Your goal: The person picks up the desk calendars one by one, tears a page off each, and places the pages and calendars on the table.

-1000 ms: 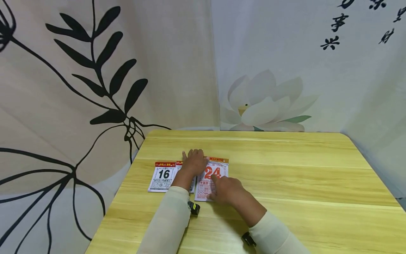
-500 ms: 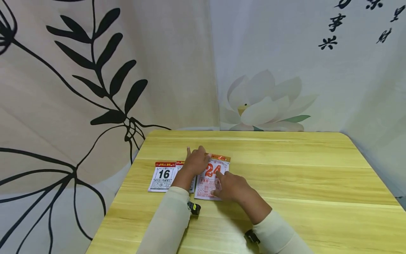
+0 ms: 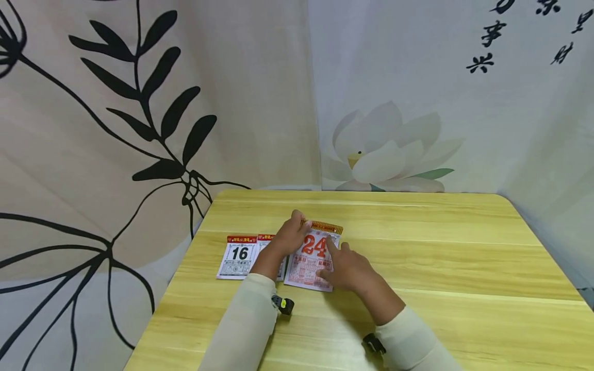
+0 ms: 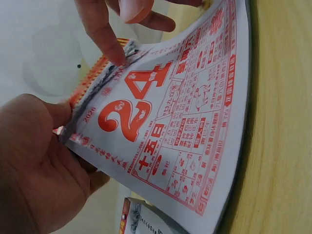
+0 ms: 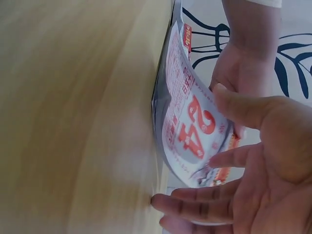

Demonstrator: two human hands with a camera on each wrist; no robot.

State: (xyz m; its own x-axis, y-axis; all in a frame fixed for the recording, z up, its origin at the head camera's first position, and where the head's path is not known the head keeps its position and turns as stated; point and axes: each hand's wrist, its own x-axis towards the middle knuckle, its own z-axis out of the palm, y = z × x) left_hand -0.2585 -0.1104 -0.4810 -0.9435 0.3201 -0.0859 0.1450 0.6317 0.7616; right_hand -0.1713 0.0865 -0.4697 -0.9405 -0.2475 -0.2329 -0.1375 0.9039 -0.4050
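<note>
While the person's left hand [image 3: 290,234] pinches the top left corner of the calendar marked 24 [image 3: 308,268], I can make out its thumb on the front and fingers behind, so that grip has hold of the calendar. My left wrist feed shows the calendar's header end bent up off the table [image 3: 441,257], its lower part close to the wood. The right hand [image 3: 350,265] is at the right edge of the calendar marked 24, its grip loose and spread: the index fingertip [image 5: 226,159] touches the page near the header, and other fingers extend past that edge. I can't tell whether its thumb presses on the paper. Pale sleeves [image 3: 241,324] reach in from the near side of that calendar, a small black device [image 3: 285,306] at each wrist.

Around the calendar marked 24, I see pale yellow wood grain. To its left lies the calendar marked 16 [image 3: 235,263], and between the two is another calendar [image 3: 264,240], mostly hidden by the left arm. Beyond it hangs a light backdrop [image 3: 264,77], printed with a black leafy branch [image 3: 180,112] to its upper left, a pale lotus [image 3: 390,154] behind and rightward, and black characters [image 3: 480,63] high to its right.
</note>
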